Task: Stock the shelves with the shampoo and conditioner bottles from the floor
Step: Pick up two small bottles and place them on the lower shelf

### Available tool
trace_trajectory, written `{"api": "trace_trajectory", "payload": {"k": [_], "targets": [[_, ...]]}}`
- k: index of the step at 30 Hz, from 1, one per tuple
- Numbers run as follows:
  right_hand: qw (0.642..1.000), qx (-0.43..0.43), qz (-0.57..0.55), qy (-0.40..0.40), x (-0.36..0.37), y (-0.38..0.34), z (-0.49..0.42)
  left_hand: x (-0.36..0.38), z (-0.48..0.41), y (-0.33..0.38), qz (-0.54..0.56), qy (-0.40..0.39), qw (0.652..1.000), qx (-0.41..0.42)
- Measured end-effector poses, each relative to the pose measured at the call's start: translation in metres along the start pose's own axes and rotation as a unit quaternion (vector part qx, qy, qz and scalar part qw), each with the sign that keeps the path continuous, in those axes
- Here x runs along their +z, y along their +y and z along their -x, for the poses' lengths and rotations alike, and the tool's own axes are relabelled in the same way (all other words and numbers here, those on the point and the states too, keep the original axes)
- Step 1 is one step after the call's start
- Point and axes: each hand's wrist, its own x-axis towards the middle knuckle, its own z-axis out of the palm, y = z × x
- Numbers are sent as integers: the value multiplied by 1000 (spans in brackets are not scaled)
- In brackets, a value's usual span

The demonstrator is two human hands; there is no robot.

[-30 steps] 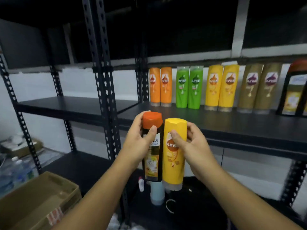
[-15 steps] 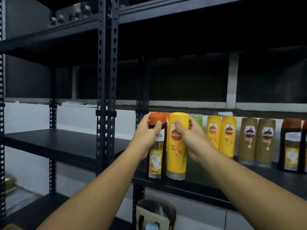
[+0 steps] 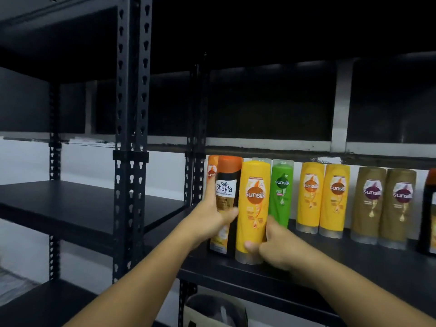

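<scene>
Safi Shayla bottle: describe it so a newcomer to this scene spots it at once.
On the black metal shelf, Sunsilk bottles line the back. At the row's left end, the left hand grips the Safi Shayla bottle. Unlike its bright neighbours, it is dark, with an orange cap and white label.

Both arms reach forward. The right hand (image 3: 274,247) grips the yellow Sunsilk bottle (image 3: 253,197) low down. The left hand (image 3: 211,220) grips the Safi Shayla bottle (image 3: 227,185) just beside it.
</scene>
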Motion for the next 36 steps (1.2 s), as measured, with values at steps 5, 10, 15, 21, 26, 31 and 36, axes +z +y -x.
{"api": "trace_trajectory", "payload": {"k": [5,10,15,21,26,31,36], "targets": [[999,26,5,36,8,10,-40,-8,-15,-32,-33,0,999,-8],[998,20,24,48,20,14,-99,-21,-53,-55,-63,21,998,-7],[993,30,21,115,40,20,-142,-27,-86,-72,-84,47,995,-6],[986,30,37,158,51,20,-165,-28,-100,-95,-95,85,992,-8],[982,-10,5,189,58,31,-168,-32,-98,-107,-117,70,991,-11],[979,-33,26,201,61,31,-168,-35,-95,-110,-133,53,990,-18],[983,-40,12,177,58,32,-164,-37,-96,-109,-142,63,988,-16]]}}
